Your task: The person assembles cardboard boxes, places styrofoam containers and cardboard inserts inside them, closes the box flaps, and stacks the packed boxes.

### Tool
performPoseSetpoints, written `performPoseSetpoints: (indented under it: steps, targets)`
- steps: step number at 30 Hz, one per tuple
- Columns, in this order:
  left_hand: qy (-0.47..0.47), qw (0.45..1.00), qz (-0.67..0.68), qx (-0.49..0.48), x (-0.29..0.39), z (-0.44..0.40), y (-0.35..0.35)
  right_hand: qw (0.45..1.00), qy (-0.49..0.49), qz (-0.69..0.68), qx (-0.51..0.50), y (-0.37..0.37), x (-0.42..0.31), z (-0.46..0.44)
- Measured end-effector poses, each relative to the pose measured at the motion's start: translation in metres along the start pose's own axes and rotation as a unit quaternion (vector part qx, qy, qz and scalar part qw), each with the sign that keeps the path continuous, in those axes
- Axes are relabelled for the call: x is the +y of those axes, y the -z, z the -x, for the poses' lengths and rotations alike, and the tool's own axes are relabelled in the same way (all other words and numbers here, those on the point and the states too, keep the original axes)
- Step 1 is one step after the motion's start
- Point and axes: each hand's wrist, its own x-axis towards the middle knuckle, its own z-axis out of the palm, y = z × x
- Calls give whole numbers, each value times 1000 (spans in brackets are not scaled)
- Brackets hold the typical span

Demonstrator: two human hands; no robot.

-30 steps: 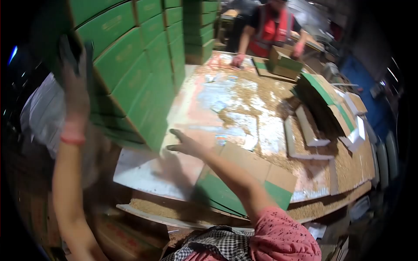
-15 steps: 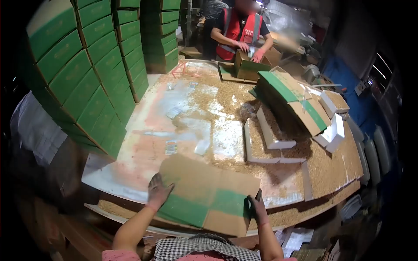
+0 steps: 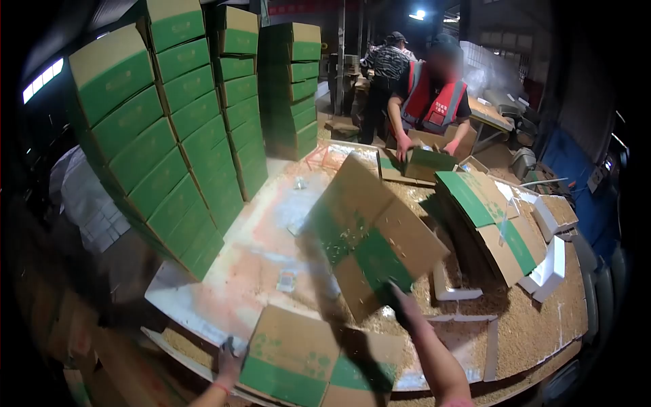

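Note:
My right hand [image 3: 405,308], in a dark glove, grips the lower edge of a flattened cardboard box [image 3: 400,237]. That box is brown with green bands and is held up tilted over the table, loose bits showing on its face. A second flattened box [image 3: 291,342] lies at the near table edge, in front of my body. My left hand [image 3: 232,358], its fingers slightly apart, is beside the left edge of this lower box; whether it touches is not clear.
Tall stacks of green-and-brown boxes [image 3: 190,129] stand on the left. More flattened boxes [image 3: 488,217] lie at right among white foam pieces [image 3: 548,271] and sawdust-like grains [image 3: 542,325]. Across the table [image 3: 230,292], a person in a red vest [image 3: 434,102] handles an open box [image 3: 430,163].
My right hand has lifted one flattened box up and forward, tilting it. Another now shows at the near edge. My left hand has moved down toward me. The view has tipped upward.

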Motion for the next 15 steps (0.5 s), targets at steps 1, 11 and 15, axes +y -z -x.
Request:
performPoseSetpoints:
  steps: [1,11,15]
  targets:
    - [-6,997,-63,44,-28,3,-20,994,60,84,21,-50,-38,-23]
    - [174,954,-222,-106,2,14,-23,958,202,78,185,-344,75,-385]
    - [213,953,-179,-118,35,10,-8,977,127,36,165,-235,61,-341]
